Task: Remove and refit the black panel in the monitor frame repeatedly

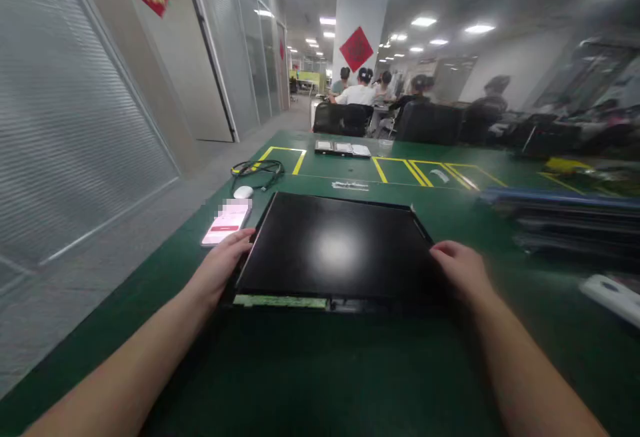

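A flat black display panel (335,247) lies on the green table (310,370) in front of me, with a strip of green circuit board along its near edge. My left hand (223,265) grips the panel's left edge, fingers curled round it. My right hand (463,270) holds the panel's right edge near the corner, fingers closed over it.
A phone (227,222) with a lit screen, a white mouse (243,191) and a coiled black cable (257,170) lie left of the panel. A stack of flat panels (565,220) sits at the right, a white object (613,297) near it. Several people sit at the far end.
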`<state>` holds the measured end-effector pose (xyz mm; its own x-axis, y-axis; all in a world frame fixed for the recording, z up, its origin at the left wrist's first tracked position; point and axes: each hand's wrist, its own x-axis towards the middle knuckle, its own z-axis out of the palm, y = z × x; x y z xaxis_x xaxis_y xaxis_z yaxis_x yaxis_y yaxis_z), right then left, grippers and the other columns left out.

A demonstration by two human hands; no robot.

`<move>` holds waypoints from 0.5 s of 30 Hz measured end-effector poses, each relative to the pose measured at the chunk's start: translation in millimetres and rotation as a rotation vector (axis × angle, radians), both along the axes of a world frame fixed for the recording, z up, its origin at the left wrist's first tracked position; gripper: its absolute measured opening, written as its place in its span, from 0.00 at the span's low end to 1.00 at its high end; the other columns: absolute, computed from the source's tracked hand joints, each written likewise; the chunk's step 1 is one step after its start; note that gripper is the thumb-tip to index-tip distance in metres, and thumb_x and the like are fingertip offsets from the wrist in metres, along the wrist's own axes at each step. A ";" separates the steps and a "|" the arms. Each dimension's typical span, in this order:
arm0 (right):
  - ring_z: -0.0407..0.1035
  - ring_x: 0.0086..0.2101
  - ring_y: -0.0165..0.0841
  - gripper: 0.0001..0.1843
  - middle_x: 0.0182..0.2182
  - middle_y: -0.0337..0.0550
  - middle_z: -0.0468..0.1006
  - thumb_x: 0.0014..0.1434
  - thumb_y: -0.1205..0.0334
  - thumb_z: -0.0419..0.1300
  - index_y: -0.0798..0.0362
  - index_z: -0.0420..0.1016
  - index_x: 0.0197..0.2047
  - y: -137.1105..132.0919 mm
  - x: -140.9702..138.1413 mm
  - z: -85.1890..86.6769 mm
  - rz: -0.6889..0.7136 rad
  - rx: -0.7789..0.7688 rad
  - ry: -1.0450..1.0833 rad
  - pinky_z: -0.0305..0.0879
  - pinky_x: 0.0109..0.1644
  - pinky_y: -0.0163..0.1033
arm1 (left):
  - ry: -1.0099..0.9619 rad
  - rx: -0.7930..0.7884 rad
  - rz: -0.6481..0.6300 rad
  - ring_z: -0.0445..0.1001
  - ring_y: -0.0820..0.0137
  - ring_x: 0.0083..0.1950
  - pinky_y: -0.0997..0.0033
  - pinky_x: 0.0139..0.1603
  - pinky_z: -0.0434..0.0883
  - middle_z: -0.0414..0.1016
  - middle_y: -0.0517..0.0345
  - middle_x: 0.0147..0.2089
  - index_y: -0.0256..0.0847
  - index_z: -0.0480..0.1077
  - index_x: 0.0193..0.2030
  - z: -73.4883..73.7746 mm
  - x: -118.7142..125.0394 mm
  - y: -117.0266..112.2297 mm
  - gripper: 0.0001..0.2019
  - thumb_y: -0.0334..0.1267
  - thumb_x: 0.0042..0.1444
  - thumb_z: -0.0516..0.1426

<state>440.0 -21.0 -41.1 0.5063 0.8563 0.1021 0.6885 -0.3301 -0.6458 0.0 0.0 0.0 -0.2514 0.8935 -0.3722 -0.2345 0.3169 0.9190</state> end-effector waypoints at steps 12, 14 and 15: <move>0.74 0.36 0.41 0.13 0.31 0.43 0.82 0.49 0.51 0.59 0.48 0.81 0.30 3.0 -0.1 -4.4 0.004 -0.002 0.025 0.63 0.40 0.44 | -0.071 -0.032 -0.100 0.78 0.63 0.18 0.68 0.18 0.76 0.79 0.59 0.22 0.42 0.66 0.65 -5.7 -6.2 -0.9 0.29 0.21 0.58 0.59; 0.74 0.36 0.42 0.13 0.32 0.44 0.82 0.49 0.50 0.59 0.48 0.81 0.30 3.1 0.4 -5.1 0.000 -0.003 0.040 0.64 0.40 0.44 | -0.080 -0.029 -0.111 0.79 0.63 0.19 0.68 0.19 0.77 0.80 0.57 0.23 0.41 0.67 0.66 -5.3 -5.9 -1.4 0.28 0.22 0.59 0.59; 0.74 0.36 0.42 0.13 0.32 0.44 0.82 0.49 0.50 0.59 0.48 0.81 0.31 3.2 0.4 -5.0 -0.003 -0.006 0.041 0.64 0.40 0.44 | -0.084 -0.030 -0.112 0.80 0.63 0.20 0.68 0.20 0.78 0.81 0.56 0.24 0.41 0.67 0.66 -4.8 -5.6 -1.8 0.27 0.22 0.60 0.59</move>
